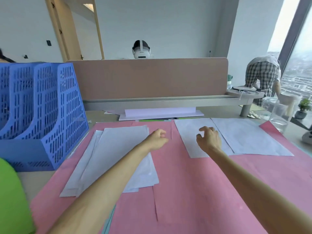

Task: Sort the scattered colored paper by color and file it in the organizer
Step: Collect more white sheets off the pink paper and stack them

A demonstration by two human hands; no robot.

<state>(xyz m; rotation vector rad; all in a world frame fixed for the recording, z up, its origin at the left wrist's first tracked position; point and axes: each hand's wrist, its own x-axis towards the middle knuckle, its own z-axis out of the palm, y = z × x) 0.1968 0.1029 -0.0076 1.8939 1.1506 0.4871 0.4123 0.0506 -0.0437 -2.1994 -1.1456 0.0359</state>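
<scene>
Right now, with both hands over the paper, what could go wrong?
1. The white stack lies fanned on the pink sheets; pulling pink first would likely scatter it.
2. The pink sheets overlap, so lifting one may drag its neighbour and the white sheets on it.
3. A glass vase stands just past the paper's right edge; a wide sweep of the right hand could tip it.

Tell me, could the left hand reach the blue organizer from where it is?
Probably yes. The left hand is over the pink paper, and the blue organizer stands off to its left. Only flat white sheets lie between them, and nothing upright blocks the way.
</scene>
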